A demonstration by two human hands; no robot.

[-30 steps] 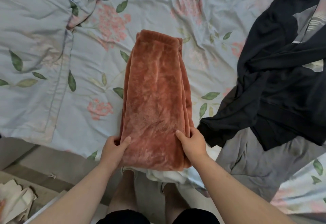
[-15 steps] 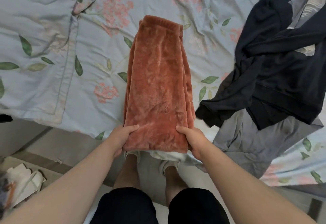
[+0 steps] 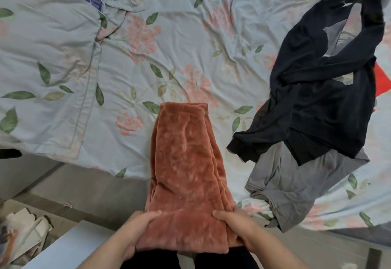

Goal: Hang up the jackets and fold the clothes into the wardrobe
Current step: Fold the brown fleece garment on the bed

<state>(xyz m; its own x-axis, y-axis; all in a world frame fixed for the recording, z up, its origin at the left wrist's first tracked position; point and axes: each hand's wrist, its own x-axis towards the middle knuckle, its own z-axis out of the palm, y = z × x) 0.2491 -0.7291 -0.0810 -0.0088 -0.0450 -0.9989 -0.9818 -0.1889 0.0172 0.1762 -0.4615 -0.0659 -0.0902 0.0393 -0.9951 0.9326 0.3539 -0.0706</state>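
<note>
A rust-orange fleece garment (image 3: 186, 163), folded into a long narrow strip, hangs partly off the near edge of the bed. My left hand (image 3: 135, 230) grips its near left corner, thumb on top. My right hand (image 3: 234, 224) grips the near right corner the same way. The strip's far end still lies on the floral bedsheet (image 3: 169, 46). A black jacket (image 3: 321, 91) lies crumpled on the right side of the bed. A grey garment (image 3: 292, 184) is spread under and in front of it.
A floral pillow (image 3: 46, 61) lies at the left of the bed. A red item (image 3: 382, 80) peeks out behind the black jacket. Crumpled paper and cardboard (image 3: 23, 232) lie on the floor at lower left, next to a white surface (image 3: 74, 247).
Both hands have pulled the folded orange garment toward me, so its near end now hangs past the bed edge. The view has tilted to show more of the bed.
</note>
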